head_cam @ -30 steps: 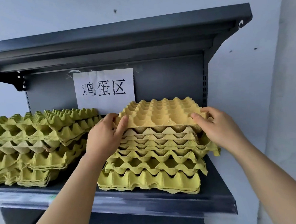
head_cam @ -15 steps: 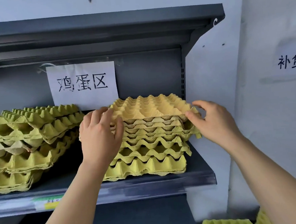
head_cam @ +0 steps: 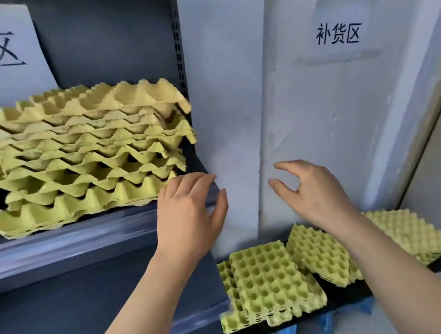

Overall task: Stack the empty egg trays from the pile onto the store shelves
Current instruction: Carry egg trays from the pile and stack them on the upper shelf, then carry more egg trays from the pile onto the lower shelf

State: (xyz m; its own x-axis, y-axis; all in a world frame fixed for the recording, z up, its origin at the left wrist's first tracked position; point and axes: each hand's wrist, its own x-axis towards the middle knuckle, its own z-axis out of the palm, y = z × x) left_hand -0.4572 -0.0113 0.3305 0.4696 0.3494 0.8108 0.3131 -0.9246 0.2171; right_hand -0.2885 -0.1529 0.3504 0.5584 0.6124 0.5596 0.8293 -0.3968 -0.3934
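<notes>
Both hands empty: left hand [head_cam: 189, 216] and right hand [head_cam: 312, 194] loosely spread, mid-frame. Yellow-green moulded-pulp egg trays [head_cam: 269, 280] piled lower right; shelf stack [head_cam: 88, 152] upper left on dark metal shelf [head_cam: 63, 243]. Grip next tray by opposite edges, nest cups aligned.

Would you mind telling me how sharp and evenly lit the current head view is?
Head view: motion blur smears the shelf's front edge and softens the left hand; the stacked trays are slightly soft; the wall sign stays legible; lighting is soft, without glare; wide-angle distortion tilts the walls.
</notes>
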